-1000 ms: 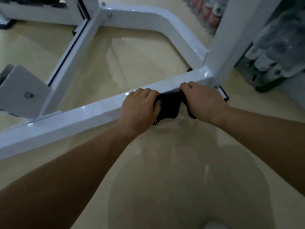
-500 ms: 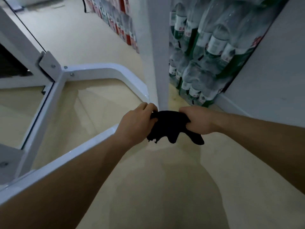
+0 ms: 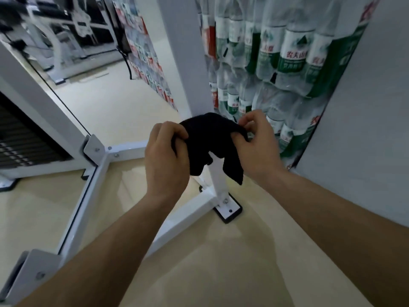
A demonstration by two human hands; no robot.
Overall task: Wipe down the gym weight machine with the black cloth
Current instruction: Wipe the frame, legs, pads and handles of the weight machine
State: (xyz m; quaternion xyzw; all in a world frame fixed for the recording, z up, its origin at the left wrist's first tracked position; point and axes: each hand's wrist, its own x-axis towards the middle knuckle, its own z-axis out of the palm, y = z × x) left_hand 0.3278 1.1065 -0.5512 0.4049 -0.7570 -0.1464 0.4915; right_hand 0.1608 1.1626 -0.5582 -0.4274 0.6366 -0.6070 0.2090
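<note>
- A second ago both hands pressed the black cloth onto the low white rail of the weight machine. Now the cloth is off the metal and held up in the air at the centre of the frame.
- The view has also lifted from the floor to the white upright post, which rises behind the cloth to the top of the frame.
- Judged from this, the pass along the rail looks finished. The person seems to be regathering the cloth for a new surface, probably the post.
- The left hand has its fingers curled tight round the left end of the cloth, with the back of the hand toward the camera.
- The right hand pinches the right edge between thumb and fingertips, with the other fingers bent loosely above.
- The hands are a little apart and the cloth spans between them. Two loose corners hang down in front of the lower post.
- The cloth touches no part of the machine. The bolted foot plate lies below it on the floor.
- Shrink-wrapped packs of water bottles are stacked at upper right, just behind the post.
- A dark weight stack shows at the left edge.
</note>
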